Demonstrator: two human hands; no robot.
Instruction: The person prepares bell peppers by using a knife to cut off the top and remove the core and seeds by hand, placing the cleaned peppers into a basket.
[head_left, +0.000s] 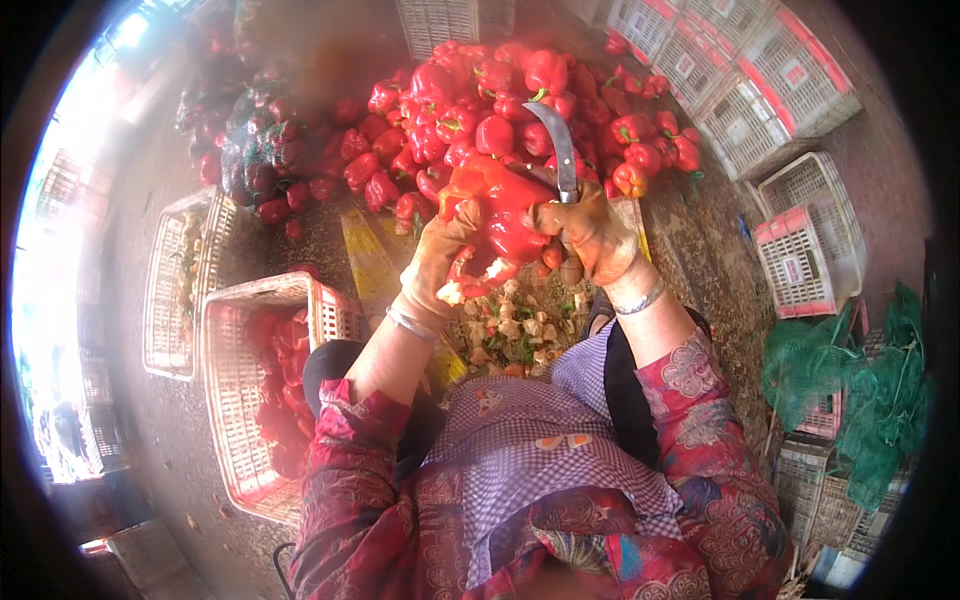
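Note:
My left hand (448, 241), in an orange-stained glove, grips the left side of an opened red bell pepper (499, 202). The pepper's torn lower edge shows pale flesh. My right hand (589, 229), gloved too, holds a curved knife (561, 146) with its blade pointing up, and its fingers touch the pepper's right side. Behind both hands rises a large heap of whole red bell peppers (495, 135). Below them, cut cores and green stems (525, 326) lie on the floor between my legs.
A plastic crate (259, 289) of red pepper pieces stands at my left, beside another crate (169, 292) holding scraps. Net sacks of peppers (259, 142) lie at upper left. Stacked crates (739, 82) stand at upper right, with green netting (877, 397) at right.

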